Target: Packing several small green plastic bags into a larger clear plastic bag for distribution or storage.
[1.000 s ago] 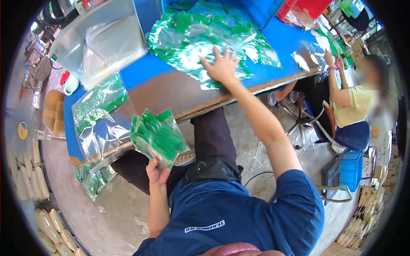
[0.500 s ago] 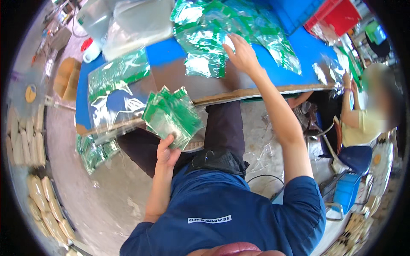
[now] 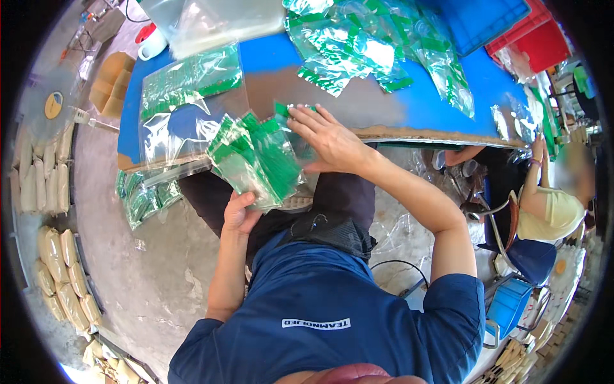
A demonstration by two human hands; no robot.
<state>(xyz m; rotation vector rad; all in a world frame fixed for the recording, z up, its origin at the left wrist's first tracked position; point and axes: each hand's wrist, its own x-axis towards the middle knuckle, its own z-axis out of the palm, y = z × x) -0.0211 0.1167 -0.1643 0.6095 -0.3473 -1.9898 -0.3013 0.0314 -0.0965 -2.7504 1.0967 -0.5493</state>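
My left hand (image 3: 241,213) grips the lower end of a fanned stack of green and clear plastic packets (image 3: 259,157), above my lap at the table's near edge. Just right of the stack, my right hand (image 3: 329,141) holds another green and clear packet (image 3: 281,110), its fingers over the packet and the thumb partly hidden. That packet overlaps the stack's right side. Farther back on the table lies a loose pile of similar shiny packets (image 3: 364,48). On the left, a large clear bag (image 3: 173,131) has rows of green packets (image 3: 192,83) in it.
The blue table (image 3: 422,115) has a worn brown edge. Blue and red bins (image 3: 480,25) stand at the far right, clear plastic sheets (image 3: 224,25) and a white mug (image 3: 151,43) at the far left. More packets (image 3: 150,198) hang below the left edge. Another person (image 3: 543,205) sits at right.
My right hand has come back from the loose pile toward the stack, bringing a packet with it. My left hand still holds the stack. The view has shifted slightly.
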